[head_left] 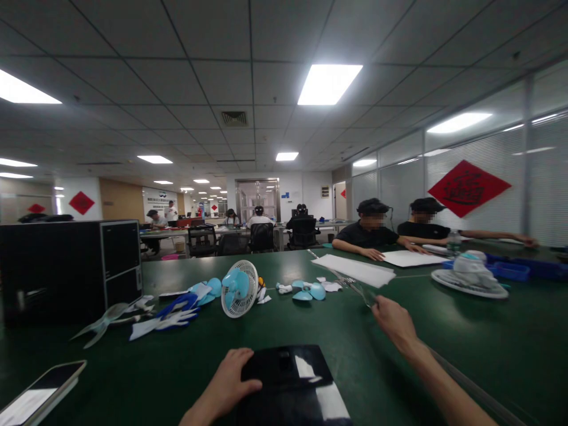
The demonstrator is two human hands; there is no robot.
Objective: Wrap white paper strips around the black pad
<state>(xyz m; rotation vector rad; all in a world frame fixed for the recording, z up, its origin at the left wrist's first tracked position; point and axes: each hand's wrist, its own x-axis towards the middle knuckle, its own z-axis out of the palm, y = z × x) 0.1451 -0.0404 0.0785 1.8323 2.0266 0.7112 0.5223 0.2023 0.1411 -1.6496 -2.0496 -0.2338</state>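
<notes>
My left hand [228, 378] rests on the left edge of a flat black glossy panel [288, 370] lying on the green table [177, 361] just in front of me, fingers curled round its edge. My right hand [393, 319] reaches forward to the right, closed on a thin clear strip or tool [355, 287] that runs away toward the white sheets. A small white desk fan [240, 289] with blue blades stands upright beyond the panel.
Blue fan blades [306, 291], gloves [171, 313] and clear blades [100, 325] lie scattered mid-table. A black computer case [71, 269] stands at left, a phone [39, 393] near left. White sheets [355, 269], a fan guard [470, 278] and two seated people [373, 234] are at right.
</notes>
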